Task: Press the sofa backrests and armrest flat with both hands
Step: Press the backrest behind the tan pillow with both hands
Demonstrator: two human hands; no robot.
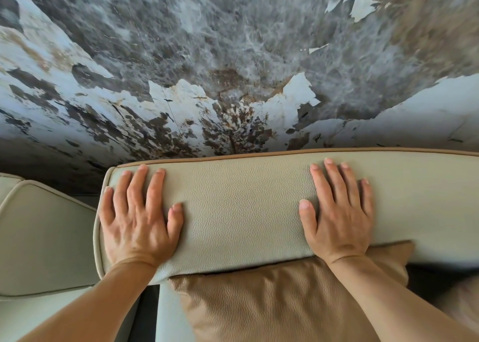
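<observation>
A cream leather sofa backrest point(241, 206) with tan piping runs across the middle of the head view. My left hand point(138, 219) lies palm down on its left end, fingers spread. My right hand point(337, 212) lies palm down further right on the same backrest, fingers spread too. Neither hand holds anything. A second cream backrest or armrest section point(44, 238) sits lower at the left, untouched.
A tan leather cushion point(285, 302) leans against the backrest below my right wrist. Behind the sofa stands a wall point(233, 56) with a grey, white and brown marbled pattern. A dark gap point(147, 313) separates the two sofa sections.
</observation>
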